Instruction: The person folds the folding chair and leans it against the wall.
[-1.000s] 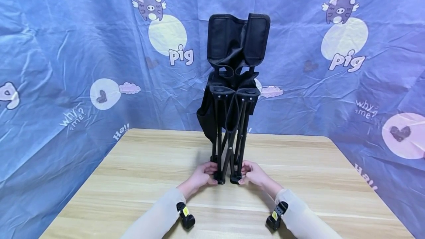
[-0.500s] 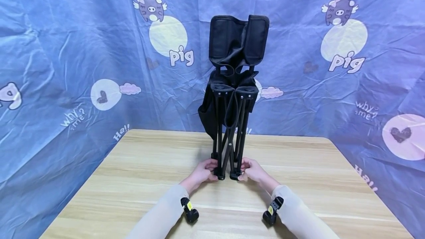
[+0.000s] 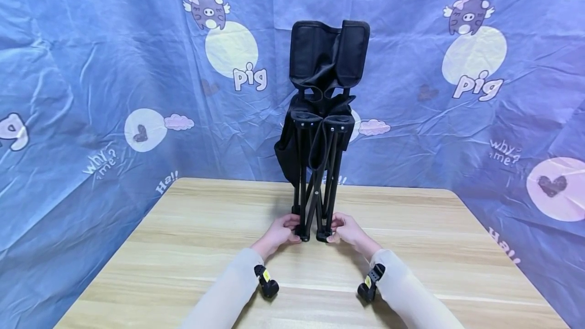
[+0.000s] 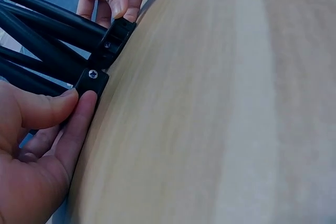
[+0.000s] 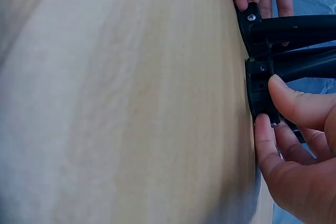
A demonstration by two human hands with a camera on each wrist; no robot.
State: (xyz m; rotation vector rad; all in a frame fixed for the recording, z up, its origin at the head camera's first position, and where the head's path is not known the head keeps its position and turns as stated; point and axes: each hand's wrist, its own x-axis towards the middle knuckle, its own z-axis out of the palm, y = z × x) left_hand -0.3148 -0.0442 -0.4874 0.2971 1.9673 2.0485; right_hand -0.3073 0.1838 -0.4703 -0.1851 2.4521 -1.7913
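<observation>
The folded chair is standing upright in the middle of the frame, its long axis running straight up from the bench, with the black fabric bunched at the top and the legs drawn together at the bottom. Its two front feet are sitting side by side on the wood at centre frame. The left hand is coming in from the lower left and pinching the left foot between thumb and fingers; the right hand is mirroring it from the lower right, thumb and fingers curled round the right foot. Both hands are equally close, each touching its own foot. Behind the chair, a blue printed cloth is hanging across the frame.
</observation>
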